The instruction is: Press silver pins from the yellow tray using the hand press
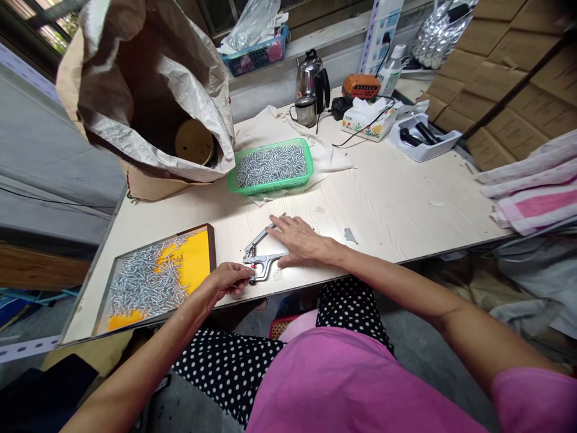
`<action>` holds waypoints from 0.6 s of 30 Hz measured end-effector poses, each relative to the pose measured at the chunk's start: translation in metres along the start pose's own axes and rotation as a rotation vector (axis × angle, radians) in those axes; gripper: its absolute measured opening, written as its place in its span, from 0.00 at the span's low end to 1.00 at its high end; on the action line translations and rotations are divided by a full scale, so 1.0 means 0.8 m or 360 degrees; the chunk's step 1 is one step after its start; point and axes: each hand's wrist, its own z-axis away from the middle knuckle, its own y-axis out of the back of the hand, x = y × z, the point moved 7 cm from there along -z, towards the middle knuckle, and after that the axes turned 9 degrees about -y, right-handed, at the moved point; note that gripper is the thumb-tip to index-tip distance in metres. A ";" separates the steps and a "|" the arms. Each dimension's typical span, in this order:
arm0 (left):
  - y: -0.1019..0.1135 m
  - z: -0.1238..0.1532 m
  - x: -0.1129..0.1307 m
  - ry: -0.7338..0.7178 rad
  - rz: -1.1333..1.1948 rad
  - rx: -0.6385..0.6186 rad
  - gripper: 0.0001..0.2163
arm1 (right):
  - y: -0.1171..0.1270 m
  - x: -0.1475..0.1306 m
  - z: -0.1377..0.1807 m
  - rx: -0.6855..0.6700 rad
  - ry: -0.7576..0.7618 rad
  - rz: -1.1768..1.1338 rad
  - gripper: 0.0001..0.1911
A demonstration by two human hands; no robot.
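Note:
A metal press plier tool lies on the pale wooden table near its front edge. My right hand rests flat on the tool's handles, fingers stretched out. My left hand is pinched at the tool's jaw end, holding something too small to make out. To the left sits a yellow-bottomed tray holding several small silver metal parts. A green basket behind the tool is filled with similar silver parts.
A large open woven sack stands at the back left. A steel kettle, a tissue box, an orange device and a white holder line the back. Folded towels and cardboard boxes lie right.

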 end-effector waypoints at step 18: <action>0.003 0.027 0.020 -0.0289 -0.0719 0.0419 0.16 | 0.009 -0.005 -0.009 -0.0073 0.0039 0.0132 0.25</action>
